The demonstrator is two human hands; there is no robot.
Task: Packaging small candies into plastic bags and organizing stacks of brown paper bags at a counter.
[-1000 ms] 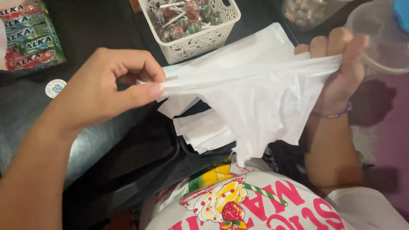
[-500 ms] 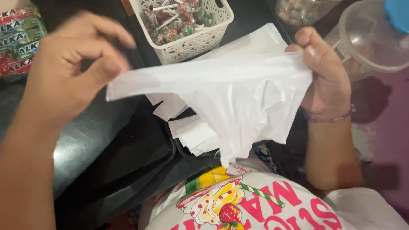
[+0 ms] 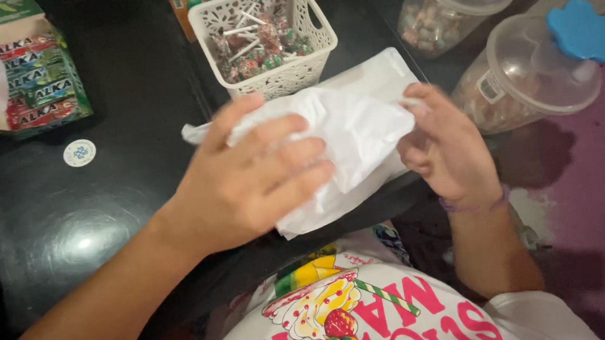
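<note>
**Thin plastic bag bunched between both hands**

White plastic bag (image 3: 357, 133) sat above the bench (image 3: 69, 224) edge, at 6 o'clock from the lattice basket (image 3: 271, 43). Left hand (image 3: 253, 181) lay fingers-flat over it; right hand (image 3: 445, 148) pinched its 3 o'clock edge. Likely feather-light, limp, crinkly, slippery; best held at an edge.

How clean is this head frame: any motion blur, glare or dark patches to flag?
Head view: the left hand and the white plastic bag are smeared by motion; the right hand is softer too. A glare spot sits on the glossy black table. The white basket stays sharp.
</note>
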